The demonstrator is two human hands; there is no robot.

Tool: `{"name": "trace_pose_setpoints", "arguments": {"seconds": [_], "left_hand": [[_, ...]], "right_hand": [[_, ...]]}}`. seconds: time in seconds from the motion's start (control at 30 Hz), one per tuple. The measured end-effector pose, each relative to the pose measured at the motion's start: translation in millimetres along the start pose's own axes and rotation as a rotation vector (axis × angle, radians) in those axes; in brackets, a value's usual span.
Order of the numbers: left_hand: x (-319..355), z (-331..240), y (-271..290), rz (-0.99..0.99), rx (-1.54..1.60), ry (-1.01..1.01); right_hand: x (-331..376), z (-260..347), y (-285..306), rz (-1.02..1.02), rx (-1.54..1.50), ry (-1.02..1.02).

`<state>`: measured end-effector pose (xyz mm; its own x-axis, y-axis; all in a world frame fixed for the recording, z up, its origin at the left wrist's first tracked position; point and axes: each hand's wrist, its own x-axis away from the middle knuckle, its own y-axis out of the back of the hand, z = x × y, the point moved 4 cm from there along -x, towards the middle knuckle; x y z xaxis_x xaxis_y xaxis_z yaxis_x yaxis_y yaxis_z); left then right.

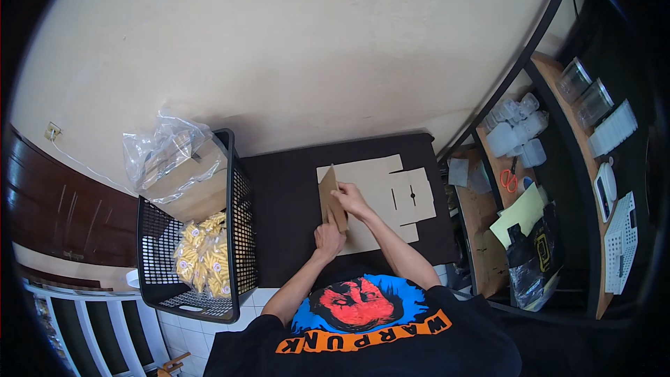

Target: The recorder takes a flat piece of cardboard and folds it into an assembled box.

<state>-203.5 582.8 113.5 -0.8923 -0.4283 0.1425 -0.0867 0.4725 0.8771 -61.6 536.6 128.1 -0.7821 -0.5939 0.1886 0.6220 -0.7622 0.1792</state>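
Observation:
A flat, die-cut sheet of brown cardboard with slots and tabs lies on the dark tabletop. At its left side a cardboard flap stands up, tilted. My right hand grips this flap from its right side, fingers bent around it. Lower down, near the flap's bottom end, my left hand is closed with the fingers against the cardboard. Part of the left fingers' contact is hidden by the hand itself.
A black plastic basket at the left holds bags of yellow snacks and a clear bag of cardboard. On the right, a shelf rack bears plastic containers, orange-handled scissors and a white calculator-like device. A wall rises behind.

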Motion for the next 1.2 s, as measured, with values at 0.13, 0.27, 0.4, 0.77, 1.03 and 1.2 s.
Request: {"name": "trace_pose_setpoints", "arguments": {"seconds": [0.13,0.27,0.4,0.77,1.03,1.2], "left_hand": [[-13,41,-18,-0.192,0.243,-0.034],[-8,69,-55,-0.06,0.222,-0.032],[-10,78,-43,-0.212,0.087,-0.259],[-15,47,-8,0.159,-0.038,0.109],[-22,73,-41,0.406,-0.227,-0.077],[-77,78,-64,0.308,-0.416,-0.127]], "right_hand": [[-5,40,-45,-0.134,0.234,0.099],[12,52,-80,-0.299,0.173,0.139],[4,58,-96,-0.329,0.12,0.11],[-13,-52,-1,-0.075,-0.439,-0.192],[9,-171,33,-0.364,-0.316,-0.517],[-27,-127,43,-0.504,0.407,-0.429]]}}
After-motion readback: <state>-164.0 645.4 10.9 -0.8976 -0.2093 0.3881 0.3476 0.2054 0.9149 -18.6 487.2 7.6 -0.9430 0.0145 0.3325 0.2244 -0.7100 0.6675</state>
